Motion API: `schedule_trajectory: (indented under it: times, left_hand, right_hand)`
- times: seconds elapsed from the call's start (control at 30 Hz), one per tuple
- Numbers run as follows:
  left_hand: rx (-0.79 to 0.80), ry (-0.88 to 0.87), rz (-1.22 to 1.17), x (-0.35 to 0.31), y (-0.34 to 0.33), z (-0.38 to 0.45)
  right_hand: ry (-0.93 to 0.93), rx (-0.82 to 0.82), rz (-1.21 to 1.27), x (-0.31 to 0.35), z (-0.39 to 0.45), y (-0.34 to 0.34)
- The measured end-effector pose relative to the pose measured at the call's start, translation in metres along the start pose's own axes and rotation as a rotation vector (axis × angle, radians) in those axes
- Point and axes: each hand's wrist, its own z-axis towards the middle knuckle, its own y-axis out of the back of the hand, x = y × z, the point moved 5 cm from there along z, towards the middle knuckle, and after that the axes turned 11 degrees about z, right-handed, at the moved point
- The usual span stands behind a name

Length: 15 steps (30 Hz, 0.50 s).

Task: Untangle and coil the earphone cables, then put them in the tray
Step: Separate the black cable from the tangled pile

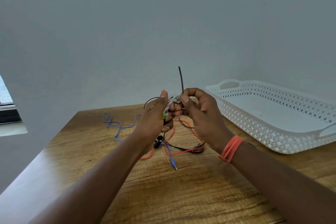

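Empty white tray (272, 114) along the table's (181, 196) right edge; red, blue and black cables (174, 143) tangled mid-table. Above them, left hand (154, 114) clasping a white coil (171, 102), right hand (198, 112) pinching a black tie (181, 80), long axis upright, free end skyward. Best kept tight while binding the loops.

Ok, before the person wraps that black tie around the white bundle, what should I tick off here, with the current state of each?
1. White cable bundle held by the left hand: ok.
2. Black tie pinched by the right hand, free end standing upright: ok.
3. Bundle fully coiled, no loose tail: cannot tell, hands cover it.
4. Bundle free of the other cables: cannot tell.
5. Red cable, blue cable and black cable sorted: not ok, lying tangled on the table.
6. Tray within reach on the right, nothing visible inside: ok.
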Motion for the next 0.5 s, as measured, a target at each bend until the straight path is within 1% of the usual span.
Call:
schedule_trajectory:
  times: [0.13,0.33,0.5]
  left_hand:
    - [0.0,0.045,-0.022,0.002,0.003,0.001]
    - [-0.031,0.026,0.011,0.007,0.004,0.002]
    - [-0.032,0.095,-0.018,0.017,0.002,0.002]
  right_hand:
    - [0.003,0.009,-0.009,-0.002,-0.001,0.0]
    - [0.007,0.017,-0.051,-0.005,-0.001,0.001]
    - [0.004,0.023,-0.099,-0.006,-0.002,0.001]
